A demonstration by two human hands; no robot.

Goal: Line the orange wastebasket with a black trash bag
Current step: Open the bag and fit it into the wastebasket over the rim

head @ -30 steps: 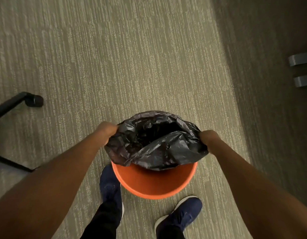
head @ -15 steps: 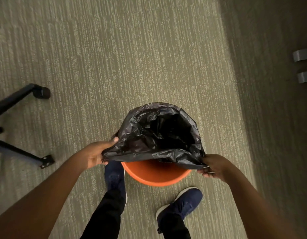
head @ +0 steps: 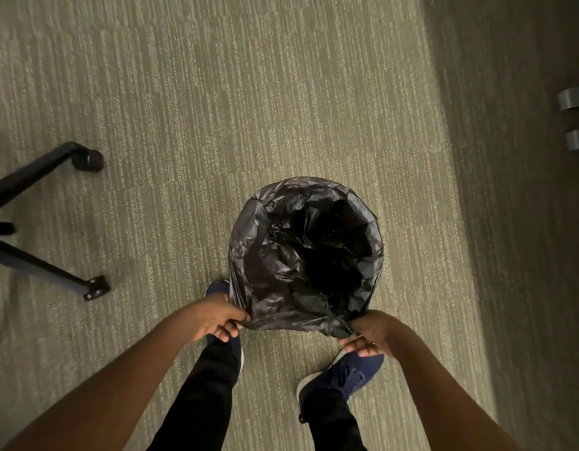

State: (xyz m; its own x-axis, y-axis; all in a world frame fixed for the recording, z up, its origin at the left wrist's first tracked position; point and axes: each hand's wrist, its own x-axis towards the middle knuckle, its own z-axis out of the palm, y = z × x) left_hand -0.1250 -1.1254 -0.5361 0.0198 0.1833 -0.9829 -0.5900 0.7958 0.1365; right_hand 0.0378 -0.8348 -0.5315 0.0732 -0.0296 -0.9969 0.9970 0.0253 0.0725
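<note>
A crinkled black trash bag (head: 271, 281) stands open on the carpet, its mouth spread round and dark inside. It covers the orange wastebasket fully; no orange shows. My left hand (head: 218, 317) pinches the bag's near-left edge, fingers curled on the plastic. My right hand (head: 367, 332) grips the near-right edge, where the plastic bunches into a fold. Both hands sit low at the near side of the rim.
A black office chair base with casters (head: 89, 159) spreads at the left. Two grey furniture feet (head: 574, 99) lie at the far right edge. My dark blue shoes (head: 341, 377) stand just behind the basket on the ribbed beige carpet (head: 249, 92).
Both hands pulled the bag's near edge down and toward me over the rim. The orange rim, visible before, is now hidden under the plastic. The bag's mouth has spread wider.
</note>
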